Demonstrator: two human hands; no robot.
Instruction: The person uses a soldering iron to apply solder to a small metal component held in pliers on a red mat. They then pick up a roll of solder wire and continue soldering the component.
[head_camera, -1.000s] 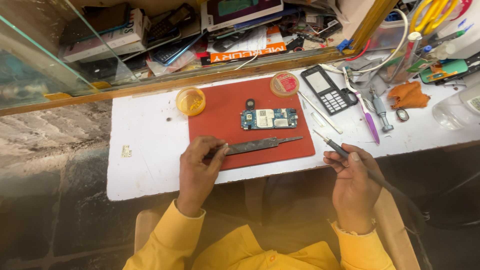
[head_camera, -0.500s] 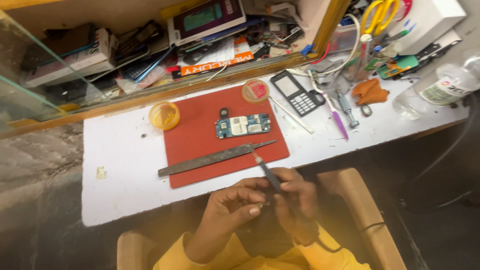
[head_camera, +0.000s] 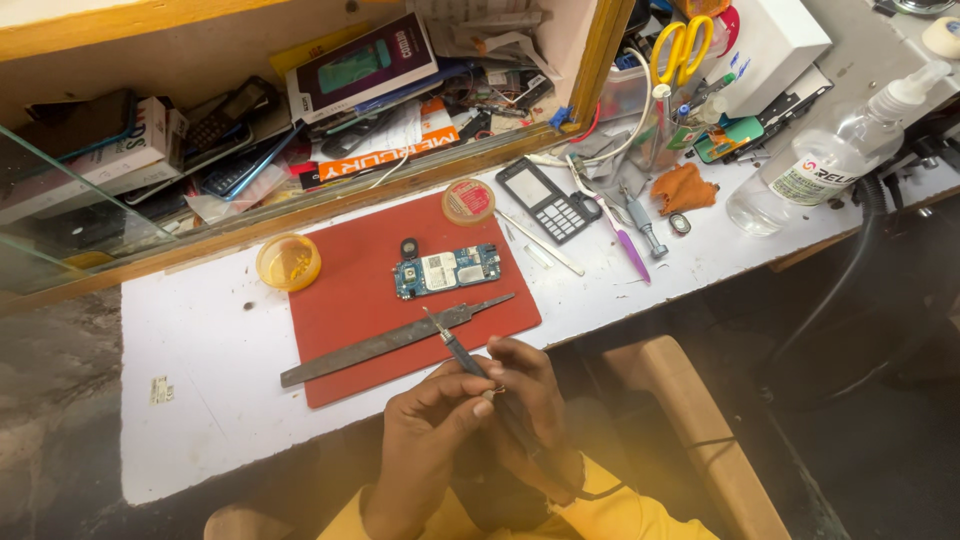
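Soldering iron (head_camera: 470, 365) sits gripped in both hands: right hand (head_camera: 530, 410) wraps the handle, left hand (head_camera: 435, 425) pinches near the tip above the red mat (head_camera: 350, 300). Steadier work means bracing wrists on the worktop (head_camera: 190, 330), beside file (head_camera: 390, 340) and circuit board (head_camera: 447, 270).

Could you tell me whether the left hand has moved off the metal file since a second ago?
Yes. The left hand has left the metal file on the red mat and drawn back past the table edge to the soldering iron.
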